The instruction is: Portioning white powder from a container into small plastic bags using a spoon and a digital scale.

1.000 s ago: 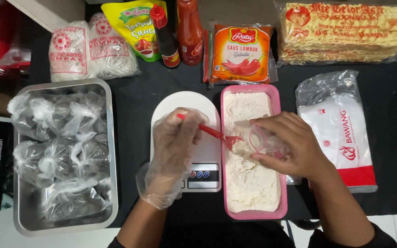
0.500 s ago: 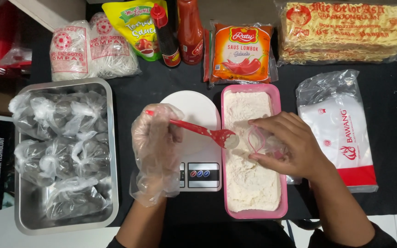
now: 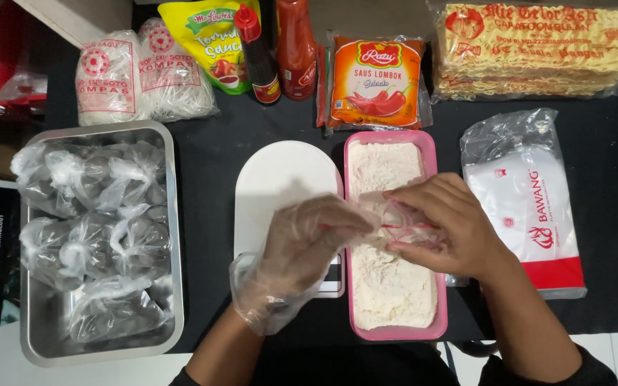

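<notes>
Black counter point(image 3: 609, 286) crowded: steel tray point(image 3: 173, 236) of knotted clear bags at left, white scale point(image 3: 280, 179) centre, bag pack point(image 3: 531, 207) at right. Back row holds two noodle packs point(image 3: 137, 71), one sauce pouch point(image 3: 212, 39), two bottles point(image 3: 280, 50), one orange sachet point(image 3: 373, 82), one noodle block point(image 3: 538, 50). Pink tub point(image 3: 430, 143) of pale flour sits beside scale. Gloved left hand point(image 3: 309, 246) grips red spoon point(image 3: 402, 227), mostly hidden, over the flour. Bare right hand point(image 3: 445, 221) pinches open one small clear bag point(image 3: 409, 218), spoon tip at its mouth.
</notes>
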